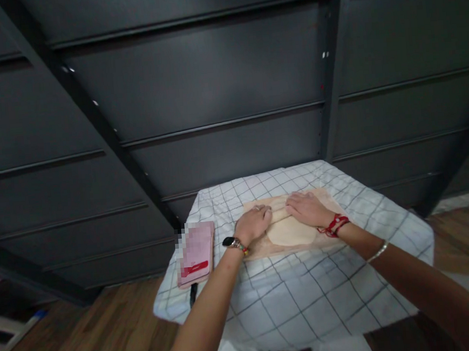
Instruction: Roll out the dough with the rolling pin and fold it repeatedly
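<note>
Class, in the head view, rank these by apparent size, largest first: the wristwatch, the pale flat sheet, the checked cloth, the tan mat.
1. Checked cloth
2. Tan mat, lying on the cloth
3. Pale flat sheet, lying on the mat
4. Wristwatch, clearly smallest

Plenty of bare checked cloth (288, 295) on the near side, open room between the forearms (209, 304)! Left hand (254, 221) and right hand (308, 207) block the middle, a pink case (202, 248) crowds the left, the dark panelled wall (219, 79) bars the far side.
</note>
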Motion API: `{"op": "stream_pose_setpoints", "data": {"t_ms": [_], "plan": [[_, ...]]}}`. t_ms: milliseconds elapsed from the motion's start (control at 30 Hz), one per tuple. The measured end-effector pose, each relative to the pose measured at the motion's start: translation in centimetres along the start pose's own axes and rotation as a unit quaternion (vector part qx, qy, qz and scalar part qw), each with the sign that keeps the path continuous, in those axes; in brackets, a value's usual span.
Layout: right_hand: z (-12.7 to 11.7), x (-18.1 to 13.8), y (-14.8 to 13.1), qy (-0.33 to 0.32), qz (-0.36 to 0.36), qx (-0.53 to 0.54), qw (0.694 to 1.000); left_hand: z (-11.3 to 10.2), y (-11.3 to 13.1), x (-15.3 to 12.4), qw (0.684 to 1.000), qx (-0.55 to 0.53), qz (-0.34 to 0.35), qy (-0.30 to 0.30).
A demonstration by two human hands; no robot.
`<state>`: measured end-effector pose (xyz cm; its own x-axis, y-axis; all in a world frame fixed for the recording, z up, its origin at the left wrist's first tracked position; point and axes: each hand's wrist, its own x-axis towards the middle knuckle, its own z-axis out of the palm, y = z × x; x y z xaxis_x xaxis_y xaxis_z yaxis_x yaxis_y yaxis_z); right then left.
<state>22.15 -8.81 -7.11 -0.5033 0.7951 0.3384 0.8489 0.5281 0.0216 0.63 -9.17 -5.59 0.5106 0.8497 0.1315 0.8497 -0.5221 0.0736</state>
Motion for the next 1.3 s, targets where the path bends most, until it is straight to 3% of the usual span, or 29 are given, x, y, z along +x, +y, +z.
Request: {"op": "stream_pose_setpoints", "data": {"t_ms": [133,367,700,1300], "plan": [[-0.7,-2.6,-1.4,0.020,0.013,0.003,1.000,-0.2,2.3,-2.7,0.999,0.024,-0.021,0.013],[-1.7,-7.6,-2.6,0.065,-0.026,0.012,0.997,0.8,4.3,-6.2,0.995,0.049,0.048,0.074],[-1.3,-6.9,-3.3,0.069,0.029,-0.031,0.997,0.1,1.9,-3.2,0.996,0.016,0.078,0.026],[-0.9,-6.9,-3.2,0.080,0.034,-0.032,0.996,-0.5,2.5,-3.2,0.998,0.000,0.061,0.018]]}}
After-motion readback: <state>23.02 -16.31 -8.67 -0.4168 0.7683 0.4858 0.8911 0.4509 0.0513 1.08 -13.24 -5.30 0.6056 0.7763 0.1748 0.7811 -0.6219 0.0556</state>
